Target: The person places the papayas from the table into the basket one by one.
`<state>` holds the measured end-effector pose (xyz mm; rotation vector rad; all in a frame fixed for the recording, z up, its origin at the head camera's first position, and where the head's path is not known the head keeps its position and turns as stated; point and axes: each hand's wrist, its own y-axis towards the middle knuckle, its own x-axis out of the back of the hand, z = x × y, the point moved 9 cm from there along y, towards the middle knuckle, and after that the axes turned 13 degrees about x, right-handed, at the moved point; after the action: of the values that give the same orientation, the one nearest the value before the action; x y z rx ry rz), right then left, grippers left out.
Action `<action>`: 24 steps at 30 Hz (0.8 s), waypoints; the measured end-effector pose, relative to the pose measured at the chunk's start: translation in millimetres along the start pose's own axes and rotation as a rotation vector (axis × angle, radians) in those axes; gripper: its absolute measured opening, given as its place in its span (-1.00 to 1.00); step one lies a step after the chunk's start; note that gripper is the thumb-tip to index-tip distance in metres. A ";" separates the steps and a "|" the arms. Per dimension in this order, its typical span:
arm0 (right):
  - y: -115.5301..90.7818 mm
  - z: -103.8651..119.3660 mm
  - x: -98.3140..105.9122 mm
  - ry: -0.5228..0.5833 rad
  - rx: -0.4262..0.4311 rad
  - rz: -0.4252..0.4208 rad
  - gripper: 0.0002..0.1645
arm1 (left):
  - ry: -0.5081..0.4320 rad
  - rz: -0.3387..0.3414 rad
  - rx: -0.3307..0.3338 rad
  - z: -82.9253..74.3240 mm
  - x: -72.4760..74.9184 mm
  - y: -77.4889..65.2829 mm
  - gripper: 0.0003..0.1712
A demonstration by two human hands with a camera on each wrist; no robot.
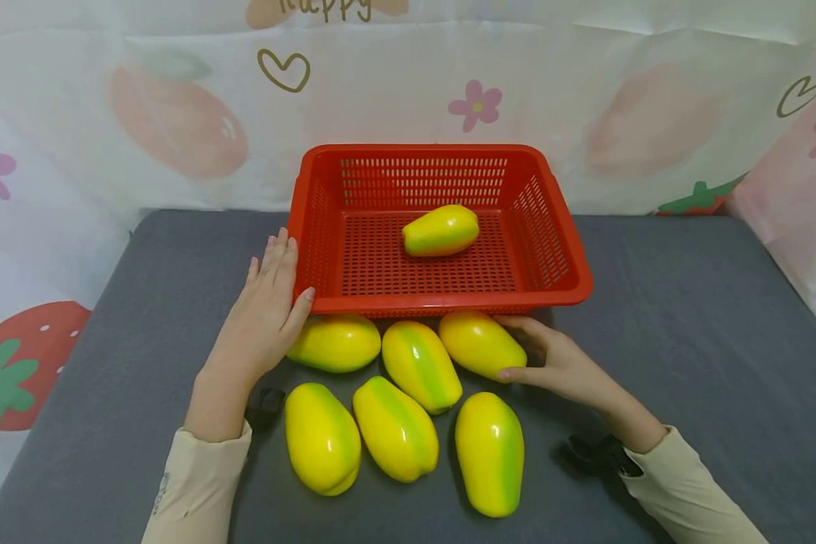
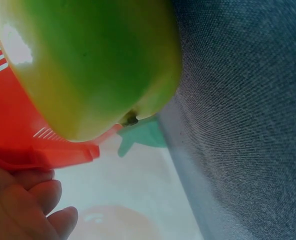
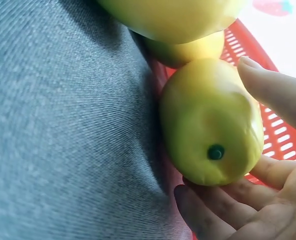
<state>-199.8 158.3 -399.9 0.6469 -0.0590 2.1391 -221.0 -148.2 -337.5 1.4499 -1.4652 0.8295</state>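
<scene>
A red plastic basket [image 1: 442,304] stands at the back of the table, with one yellow-green papaya [image 1: 442,230] lying inside. My left hand [image 1: 261,310] rests along the basket's left side, fingers straight and thumb by the front corner. Just in front of the basket, my right hand [image 1: 561,359] holds the rightmost papaya [image 1: 481,345] of the near row. The right wrist view shows the thumb on one side of this papaya [image 3: 213,125] and the fingers curled round the other. Beside the left thumb lies another papaya [image 1: 336,344].
More papayas lie on the grey cloth [image 1: 687,317]: one in the middle [image 1: 421,366] and several nearer the front, such as the left one [image 1: 322,438] and the right one [image 1: 489,453]. A printed white curtain [image 1: 394,83] hangs behind the basket.
</scene>
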 end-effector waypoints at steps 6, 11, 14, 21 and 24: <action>0.2 -6.0 -1.6 0.007 -0.040 0.001 -0.09 | 0.002 0.006 0.005 0.7 -0.5 0.0 -0.24; 0.3 -8.1 -0.8 -0.001 -0.051 -0.005 -0.08 | 0.001 0.007 0.007 1.2 -0.5 -0.1 -0.24; 0.4 -7.8 -0.8 0.006 -0.050 0.001 -0.09 | 0.000 0.009 0.008 1.5 -0.8 -0.3 -0.24; -0.5 -4.9 0.4 0.043 -0.032 0.018 -0.14 | -0.001 0.007 0.002 1.2 -1.2 -0.5 -0.24; -2.0 -3.7 2.6 0.046 -0.038 0.016 -0.15 | 0.000 0.004 -0.002 0.7 -1.1 -0.2 -0.24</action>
<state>-201.1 162.5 -402.2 0.5762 -0.0802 2.1619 -221.1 -148.5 -338.8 1.4462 -1.4689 0.8301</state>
